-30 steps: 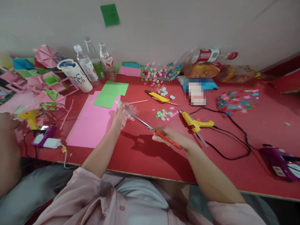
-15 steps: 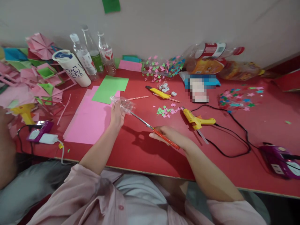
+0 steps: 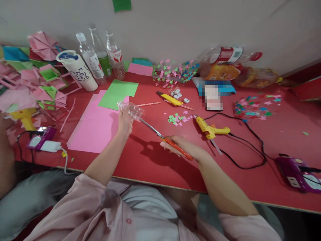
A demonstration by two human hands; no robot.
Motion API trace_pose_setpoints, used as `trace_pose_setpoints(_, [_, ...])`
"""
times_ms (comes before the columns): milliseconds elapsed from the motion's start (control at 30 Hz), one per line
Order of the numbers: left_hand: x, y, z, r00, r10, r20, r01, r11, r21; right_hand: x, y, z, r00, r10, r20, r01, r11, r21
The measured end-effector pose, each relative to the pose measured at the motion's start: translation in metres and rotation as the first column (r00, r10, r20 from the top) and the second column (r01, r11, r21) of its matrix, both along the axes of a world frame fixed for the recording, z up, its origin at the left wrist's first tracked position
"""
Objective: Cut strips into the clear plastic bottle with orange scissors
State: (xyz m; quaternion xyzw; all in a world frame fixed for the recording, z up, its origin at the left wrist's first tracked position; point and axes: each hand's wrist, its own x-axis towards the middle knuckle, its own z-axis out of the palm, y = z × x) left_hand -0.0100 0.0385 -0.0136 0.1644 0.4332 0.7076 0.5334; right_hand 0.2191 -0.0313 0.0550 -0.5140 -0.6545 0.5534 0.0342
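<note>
My left hand (image 3: 125,119) is closed around a clear plastic bottle piece (image 3: 134,110), its neck pointing up and left. In my right hand (image 3: 182,145) is a pair of scissors (image 3: 173,146) with orange-red handles. The scissor blades reach up and left, and their tips meet the lower right edge of the bottle piece. Whether the blades are parted at the tips is hard to make out. Beneath my left hand and forearm lies pink paper (image 3: 92,124), partly covered by a green sheet (image 3: 119,93).
A yellow glue gun (image 3: 212,129) trails a black cord to a purple power strip (image 3: 297,172). Paper stars (image 3: 178,118) and a yellow cutter (image 3: 172,99) lie mid-table. Bottles (image 3: 115,57) and a white tumbler (image 3: 77,72) stand behind. Another person's arm (image 3: 7,154) is at left.
The view has shifted slightly. Both hands hold nearly the same position, with the scissors still at the edge of the bottle piece.
</note>
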Motion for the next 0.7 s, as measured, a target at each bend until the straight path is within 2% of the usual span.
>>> trace_pose_setpoints(100, [-0.002, 0.0, 0.0, 1.0, 0.013, 0.018, -0.013, 1.0, 0.005, 0.002, 0.002, 0.0, 1.0, -0.007, 0.006, 0.007, 1.0, -0.015])
trace_pose_setpoints(367, [0.007, -0.005, 0.008, 1.0, -0.002, -0.011, 0.002, 1.0, -0.012, 0.0, 0.003, -0.015, 1.0, -0.009, -0.016, 0.009, 1.0, 0.026])
trace_pose_setpoints(567, [0.001, -0.002, 0.006, 1.0, 0.015, 0.017, -0.015, 1.0, -0.006, 0.002, 0.004, 0.0, 0.999, 0.019, -0.036, -0.015, 0.995, 0.094])
trace_pose_setpoints(700, [-0.004, 0.001, -0.001, 0.999, 0.029, 0.014, -0.029, 1.0, 0.009, 0.009, 0.005, 0.003, 0.998, 0.061, 0.032, -0.065, 0.99, 0.126])
